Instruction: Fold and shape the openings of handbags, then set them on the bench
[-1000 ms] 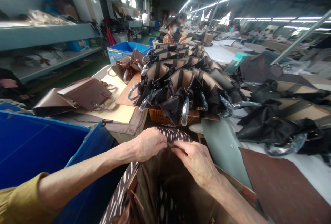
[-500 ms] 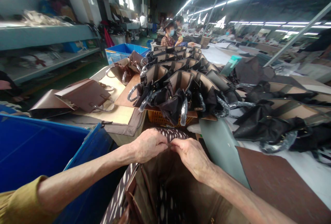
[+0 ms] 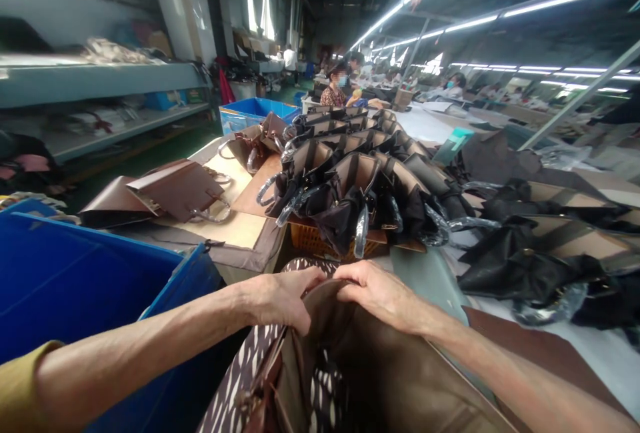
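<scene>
A large brown handbag (image 3: pixel 400 366) stands open in front of me, its brown lining facing up. Patterned dark cloth with pale flecks (image 3: pixel 240 373) shows along its left side and beyond its far rim. My left hand (image 3: pixel 287 296) grips the far rim, thumb inside and fingers over the edge. Close beside it, my right hand (image 3: pixel 373 286) pinches the same rim, with the fingertips partly hidden behind the edge. A reddish-brown trim with metal fittings (image 3: pixel 255 399) lies at the bag's left edge, blurred.
Rows of black handbags (image 3: pixel 345 179) with wrapped handles stand ahead above an orange basket (image 3: pixel 310 239). More black bags (image 3: pixel 540 266) lie right. Brown bags (image 3: pixel 175 189) rest on the left table. A blue bin (image 3: pixel 90 273) stands left. A masked person (image 3: pixel 334 89) sits beyond.
My hands have moved slightly apart along the rim, and the left thumb has come down inside the bag. The view has shifted a little, so the surroundings appear lower and further right.
</scene>
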Motion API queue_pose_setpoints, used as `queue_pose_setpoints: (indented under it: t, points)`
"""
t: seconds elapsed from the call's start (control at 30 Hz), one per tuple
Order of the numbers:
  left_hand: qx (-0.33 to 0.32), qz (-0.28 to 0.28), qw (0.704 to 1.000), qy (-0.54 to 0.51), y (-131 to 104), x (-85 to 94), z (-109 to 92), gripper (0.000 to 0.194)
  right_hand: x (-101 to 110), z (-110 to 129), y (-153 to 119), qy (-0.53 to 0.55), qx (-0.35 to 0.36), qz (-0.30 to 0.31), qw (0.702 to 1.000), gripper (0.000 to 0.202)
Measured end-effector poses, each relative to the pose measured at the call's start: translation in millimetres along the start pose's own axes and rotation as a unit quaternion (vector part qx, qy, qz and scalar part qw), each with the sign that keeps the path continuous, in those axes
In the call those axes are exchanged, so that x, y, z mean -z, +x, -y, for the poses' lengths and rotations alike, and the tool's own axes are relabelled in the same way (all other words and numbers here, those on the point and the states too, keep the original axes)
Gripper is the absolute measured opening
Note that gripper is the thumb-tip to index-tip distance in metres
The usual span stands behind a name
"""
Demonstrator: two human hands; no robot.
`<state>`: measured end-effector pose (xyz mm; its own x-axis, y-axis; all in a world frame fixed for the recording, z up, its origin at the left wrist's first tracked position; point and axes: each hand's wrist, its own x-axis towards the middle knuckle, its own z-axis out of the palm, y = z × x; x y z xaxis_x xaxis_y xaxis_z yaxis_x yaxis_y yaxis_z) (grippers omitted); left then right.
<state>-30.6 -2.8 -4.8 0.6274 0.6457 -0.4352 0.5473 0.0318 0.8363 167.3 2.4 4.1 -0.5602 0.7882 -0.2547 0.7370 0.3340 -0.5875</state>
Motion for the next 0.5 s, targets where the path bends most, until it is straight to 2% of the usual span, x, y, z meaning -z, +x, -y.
queue_pose_setpoints:
  t: [0.1,0.17,0.27,0.33,0.4,0.5]
  points:
    - [0.008,0.004,1.000,-0.018,3,10.4,8,0.061,17,8,2,-0.042,0.020,0.008,0.999,0.012]
    - [0.017,-0.008,1.000,0.025,9,20.1,15,0.058,23,11,5,-0.060,0.012,0.012,0.998,0.010]
    - [0.009,-0.034,0.995,0.095,17,30.6,23,0.051,25,10,11,-0.031,-0.015,0.021,0.999,0.008]
    - [-0.017,-0.051,0.992,0.118,18,31.3,24,0.048,22,3,13,-0.003,-0.026,0.031,0.999,0.008]
    - [-0.078,-0.104,0.978,0.164,14,26.4,24,0.049,19,-5,12,0.012,-0.034,0.043,0.998,0.010]
    - [-0.144,-0.271,0.914,0.265,4,10.8,27,0.048,15,-15,6,0.037,-0.054,0.040,0.997,0.012]
